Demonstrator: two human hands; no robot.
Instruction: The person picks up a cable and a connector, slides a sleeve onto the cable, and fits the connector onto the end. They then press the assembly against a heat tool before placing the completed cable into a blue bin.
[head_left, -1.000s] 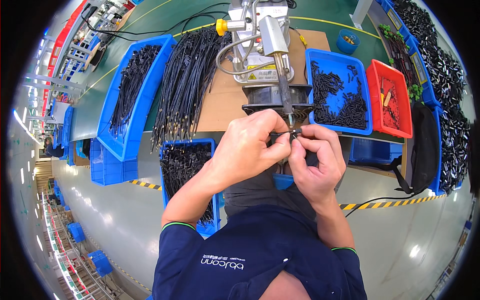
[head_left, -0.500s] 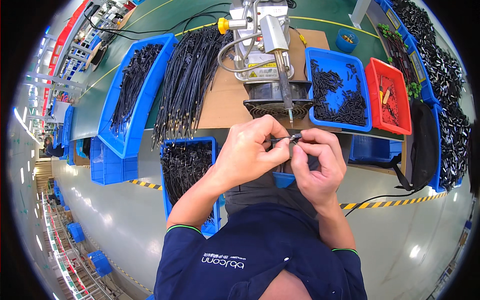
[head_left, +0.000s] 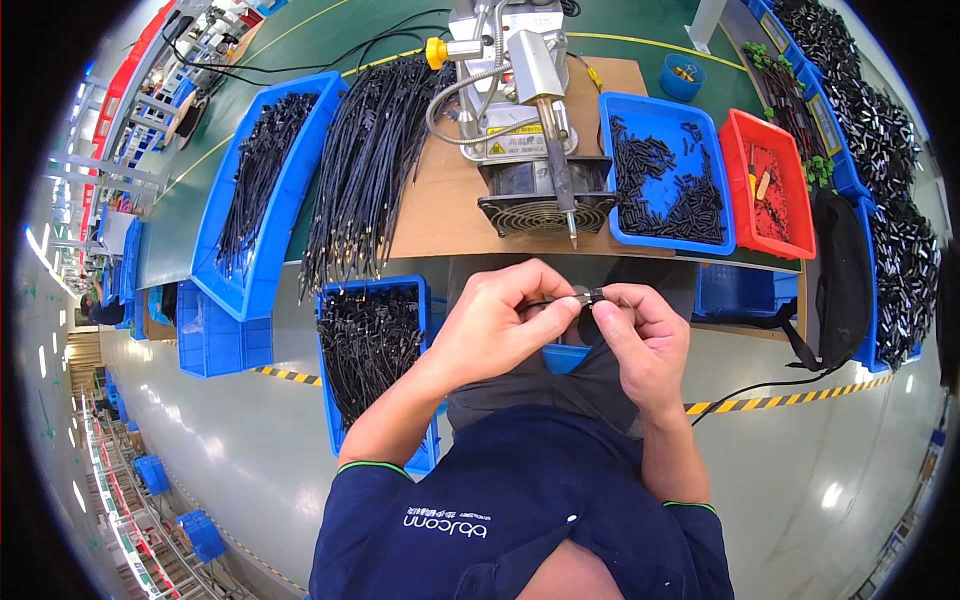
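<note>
Both my hands meet in front of the bench edge, just below the tip of a soldering iron (head_left: 561, 175). Thumb and fingers of my left hand (head_left: 500, 325) pinch a thin black cable (head_left: 535, 304), with a small metallic end showing by the thumb. My right hand (head_left: 645, 345) is closed on a small black cylindrical piece (head_left: 597, 295) that lines up with the cable end. The two parts seem to touch, but the fingers partly hide the joint. A gap separates the iron's tip from my hands.
Beneath the iron sits a black fan (head_left: 548, 213). To its right are a blue tray (head_left: 665, 243) of short black tubes and a red bin (head_left: 770, 245) with a yellow-handled tool. Bundled black cables (head_left: 365, 170) and a long blue bin (head_left: 205, 260) lie left. Another cable bin (head_left: 427, 440) stands lower.
My hands have come down a little, farther from the iron's tip. The right fingers have shifted around the small black piece, which now shows more clearly beside the cable end.
</note>
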